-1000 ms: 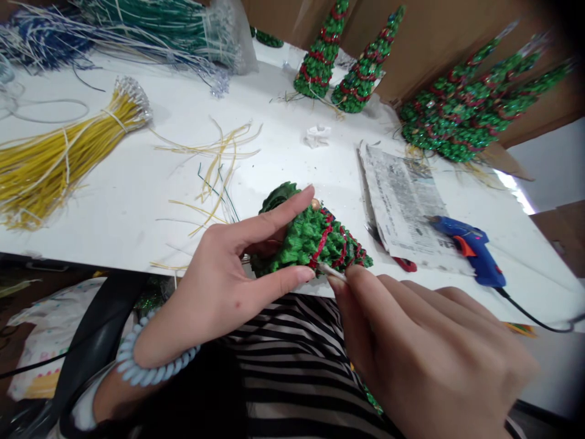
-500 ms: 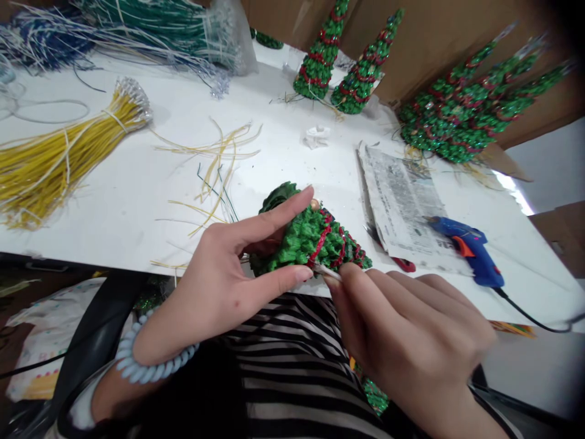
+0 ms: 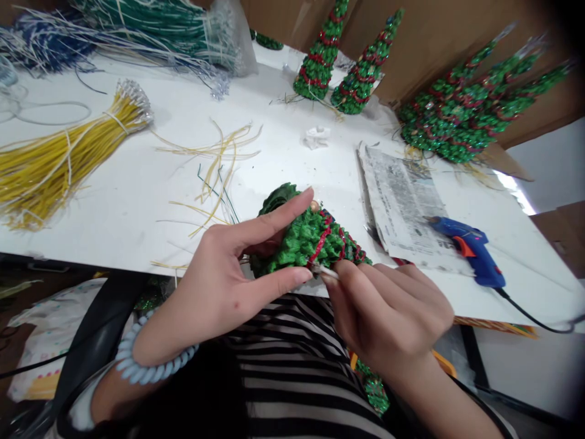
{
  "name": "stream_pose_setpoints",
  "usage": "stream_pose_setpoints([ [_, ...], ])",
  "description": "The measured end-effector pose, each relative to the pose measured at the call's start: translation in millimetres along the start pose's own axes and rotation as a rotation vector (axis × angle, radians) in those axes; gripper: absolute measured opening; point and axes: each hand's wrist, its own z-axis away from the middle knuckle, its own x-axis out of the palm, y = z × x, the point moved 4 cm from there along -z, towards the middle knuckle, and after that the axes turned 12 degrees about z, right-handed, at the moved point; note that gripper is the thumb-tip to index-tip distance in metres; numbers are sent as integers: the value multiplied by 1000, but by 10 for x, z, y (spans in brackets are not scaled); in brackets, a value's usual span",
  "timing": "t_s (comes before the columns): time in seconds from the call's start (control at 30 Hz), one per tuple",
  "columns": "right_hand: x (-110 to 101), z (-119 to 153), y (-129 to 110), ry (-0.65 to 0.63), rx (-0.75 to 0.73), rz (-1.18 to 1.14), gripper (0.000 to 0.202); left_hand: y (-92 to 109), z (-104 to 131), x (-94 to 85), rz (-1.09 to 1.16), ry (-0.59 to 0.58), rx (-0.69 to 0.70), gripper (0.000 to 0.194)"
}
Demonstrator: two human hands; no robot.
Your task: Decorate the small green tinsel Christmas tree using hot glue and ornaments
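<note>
A small green Christmas tree (image 3: 304, 238) with red garland lies on its side at the table's front edge, its tip pointing right. My left hand (image 3: 242, 268) is wrapped round its wide base, thumb below and forefinger above. Between the thumb and fingers of my right hand (image 3: 384, 305) is pinched a thin white stick (image 3: 326, 271). Its end touches the tree's side at the red garland, close to my left thumb. What the stick's tip is doing among the leaves is too small to tell.
A blue glue gun (image 3: 475, 247) lies right, its nozzle over a folded newspaper (image 3: 406, 201). Decorated trees (image 3: 365, 73) stand along the back. Left are a bundle of yellow wires (image 3: 77, 146), green wires (image 3: 159, 27) in plastic, and loose wire pieces (image 3: 223, 152) on the white table (image 3: 283, 149).
My right hand has turned and its knuckles have shifted left and slightly down, with the stick still pinched at the tree. My left hand and the tree have stayed in place.
</note>
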Motion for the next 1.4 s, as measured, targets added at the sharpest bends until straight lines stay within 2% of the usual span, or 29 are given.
stream_pose_setpoints([
  [0.2, 9, -11, -22, 34, 8, -33, 20, -10, 17, 50, 32, -26, 6, 61],
  [0.33, -11, 38, 4, 20, 65, -69, 15, -17, 12, 67, -33, -42, 14, 60],
  [0.57, -26, 92, 59, -1, 154, -143, 11, 1, 29, 79, -286, -17, 118, 61],
  [0.7, 17, 72, 64, -22, 165, -194, 12, 51, 35, 67, -486, 70, 205, 58],
  [0.77, 45, 59, 73, -23, 182, -233, 14, 87, 31, 58, -541, 105, 262, 52],
  [0.9, 94, 39, 93, -11, 217, -304, 18, 126, -4, 64, -518, 87, 351, 23],
  [1.07, 104, 17, 100, 16, 236, -354, 22, 160, -45, 80, -453, 90, 425, 17],
  [1.17, 86, 33, 155, 48, 268, -362, 21, 193, -66, -28, -361, 169, 396, 15],
  [1.27, 82, 110, 297, 73, 332, -312, 21, 267, -97, -271, -378, 288, 379, 12],
  [1.33, 108, 197, 424, 43, 373, -238, 24, 282, -155, -442, -552, 230, 258, 28],
  [1.4, 151, 310, 570, -12, 448, -160, 31, 276, -204, -643, -902, 177, 96, 37],
])
